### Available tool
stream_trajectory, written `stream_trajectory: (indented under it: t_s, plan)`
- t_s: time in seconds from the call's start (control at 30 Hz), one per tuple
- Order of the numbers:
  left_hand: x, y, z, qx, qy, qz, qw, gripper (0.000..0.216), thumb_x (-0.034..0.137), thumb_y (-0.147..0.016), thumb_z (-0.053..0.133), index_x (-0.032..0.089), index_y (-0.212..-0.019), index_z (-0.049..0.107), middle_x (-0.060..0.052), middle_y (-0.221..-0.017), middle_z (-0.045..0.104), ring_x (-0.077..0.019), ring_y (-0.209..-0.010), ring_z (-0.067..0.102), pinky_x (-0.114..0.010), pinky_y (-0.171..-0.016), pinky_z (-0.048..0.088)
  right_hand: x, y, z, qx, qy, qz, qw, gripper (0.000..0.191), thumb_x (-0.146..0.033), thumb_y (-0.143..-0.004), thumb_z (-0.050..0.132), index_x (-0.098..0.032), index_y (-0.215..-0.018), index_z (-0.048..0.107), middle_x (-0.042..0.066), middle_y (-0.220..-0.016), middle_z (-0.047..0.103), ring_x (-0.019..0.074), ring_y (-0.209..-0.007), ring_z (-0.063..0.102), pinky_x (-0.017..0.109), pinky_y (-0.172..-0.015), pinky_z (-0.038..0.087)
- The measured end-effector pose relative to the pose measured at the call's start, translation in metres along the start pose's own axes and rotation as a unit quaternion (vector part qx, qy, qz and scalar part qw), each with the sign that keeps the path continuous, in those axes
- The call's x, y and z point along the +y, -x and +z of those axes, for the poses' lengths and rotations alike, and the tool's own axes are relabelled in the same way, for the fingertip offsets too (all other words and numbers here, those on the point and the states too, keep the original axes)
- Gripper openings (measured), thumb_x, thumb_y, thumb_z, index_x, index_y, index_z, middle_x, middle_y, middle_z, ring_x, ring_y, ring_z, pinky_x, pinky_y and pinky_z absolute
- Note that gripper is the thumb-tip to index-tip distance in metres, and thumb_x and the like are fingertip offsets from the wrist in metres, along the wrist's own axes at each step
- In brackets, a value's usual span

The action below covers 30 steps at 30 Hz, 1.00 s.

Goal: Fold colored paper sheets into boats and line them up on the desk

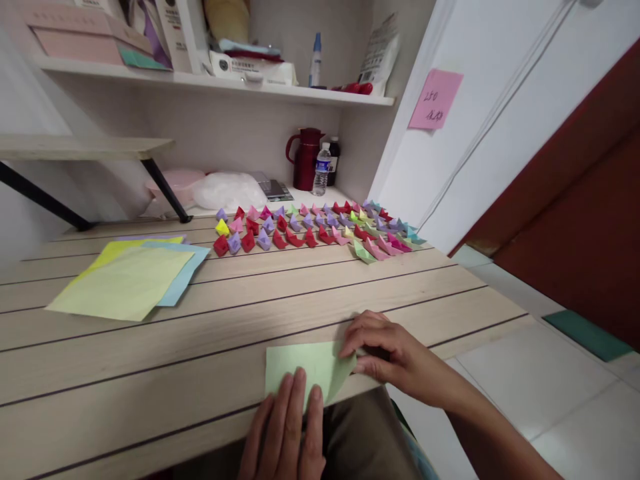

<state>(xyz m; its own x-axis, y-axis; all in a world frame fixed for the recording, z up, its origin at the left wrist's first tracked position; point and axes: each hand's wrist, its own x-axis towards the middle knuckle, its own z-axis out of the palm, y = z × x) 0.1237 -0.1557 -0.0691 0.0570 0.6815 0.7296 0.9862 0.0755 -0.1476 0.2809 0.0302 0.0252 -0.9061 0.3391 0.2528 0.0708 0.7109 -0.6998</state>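
Left hand (287, 448): one, laid over the near part of the green sheet (305, 357), fingers extended, gripping nothing.
Right hand (393, 350): one, thumb and fingers clamped on the right edge of the green sheet, that edge curling upward. The hands are apart from each other.
Trousers (360, 430): dark, just below the green sheet.
Green sheet: one, pale, plain, at the near edge of the tabletop (210, 363); lower part hidden by the left hand.
Tabletop: pale wood, dark lines between slats, extending left of and beyond the green sheet.
Loose papers: stacked askew, left of and farther than the green sheet; pale yellow sheet (120, 283) uppermost, blue sheet (187, 277) and bright yellow sheet (103, 257) showing beneath, a purple edge behind.
Mat (587, 333): green, on the floor, well right of the green sheet.
Paper boats (311, 238): many, small, in rows beyond the green sheet; red, purple, pink, green, yellow, teal.
Riser (85, 147): wooden, black legs, far left of the green sheet.
White bag (230, 191): far beyond the green sheet, to its left.
Jug (304, 160), red; water bottle (321, 170), clear, blue label; dark bottle (334, 157), partly hidden: all far beyond the green sheet.
Shelf (215, 80): white, high beyond the green sheet, bearing boxes, packets and a blue-capped bottle (315, 63).
Note (436, 99): pink, handwritten, high to the right of the green sheet.
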Motion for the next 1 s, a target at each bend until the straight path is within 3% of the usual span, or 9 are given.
stream_trajectory:
  t_s: [0.17, 0.43, 0.63, 0.73, 0.87, 1.0]
  plan:
    - [0.000, -0.002, 0.004, 0.032, 0.063, -0.019, 0.997, 0.031, 0.021, -0.090, 0.049, 0.014, -0.115, 0.065, -0.014, -0.122, 0.070, -0.0204, -0.139, 0.041, -0.036, -0.116, 0.026, -0.001, -0.008, 0.013, 0.052, 0.041, 0.055, 0.996, 0.021, -0.041, -0.092, 0.063, -0.022, -0.084, 0.062, 0.000, -0.088, 0.066, 0.0189, -0.090, 0.059, 0.035, -0.085, 0.035]
    - [-0.001, -0.004, 0.004, 0.042, 0.072, -0.019, 0.996, 0.025, 0.015, -0.090, 0.049, 0.014, -0.107, 0.068, -0.013, -0.121, 0.070, -0.0223, -0.123, 0.057, -0.038, -0.108, 0.034, 0.000, -0.015, 0.034, 0.120, 0.141, 0.121, 0.975, 0.022, -0.035, -0.082, 0.076, -0.021, -0.081, 0.059, 0.000, -0.086, 0.062, 0.0210, -0.086, 0.057, 0.035, -0.079, 0.032]
    - [0.001, -0.009, 0.002, 0.031, 0.074, -0.045, 0.996, 0.032, 0.020, -0.093, 0.049, 0.017, -0.120, 0.065, -0.008, -0.122, 0.071, -0.0195, -0.114, 0.060, -0.036, -0.106, 0.034, -0.006, -0.021, 0.041, 0.123, 0.193, 0.163, 0.960, 0.026, -0.037, -0.078, 0.078, -0.021, -0.076, 0.058, 0.000, -0.085, 0.060, 0.0222, -0.084, 0.057, 0.035, -0.077, 0.032]
    - [0.002, -0.013, 0.001, 0.026, 0.059, -0.056, 0.996, 0.037, 0.022, -0.093, 0.048, 0.027, -0.126, 0.063, -0.005, -0.122, 0.071, -0.0198, -0.113, 0.060, -0.037, -0.105, 0.034, -0.009, -0.023, 0.041, 0.117, 0.201, 0.173, 0.957, 0.026, -0.036, -0.076, 0.079, -0.021, -0.076, 0.058, 0.000, -0.084, 0.060, 0.0214, -0.082, 0.057, 0.036, -0.076, 0.033]
    - [0.002, -0.014, 0.002, 0.024, 0.044, -0.060, 0.997, 0.037, 0.022, -0.094, 0.045, 0.034, -0.122, 0.065, -0.003, -0.121, 0.071, -0.0199, -0.113, 0.060, -0.038, -0.106, 0.033, -0.004, -0.021, 0.035, 0.145, 0.220, 0.168, 0.950, 0.026, -0.032, -0.078, 0.077, -0.026, -0.098, 0.061, 0.003, -0.104, 0.062, 0.0237, -0.096, 0.060, 0.038, -0.082, 0.038]
    - [-0.001, -0.013, 0.005, 0.022, 0.028, -0.039, 0.999, 0.038, 0.019, -0.094, 0.045, 0.032, -0.123, 0.065, -0.004, -0.122, 0.070, -0.0206, -0.114, 0.060, -0.043, -0.110, 0.031, 0.005, -0.002, 0.027, 0.237, 0.324, 0.158, 0.902, 0.040, -0.024, -0.091, 0.058, -0.026, -0.131, 0.051, 0.012, -0.137, 0.051, 0.0294, -0.123, 0.049, 0.047, -0.096, 0.036]
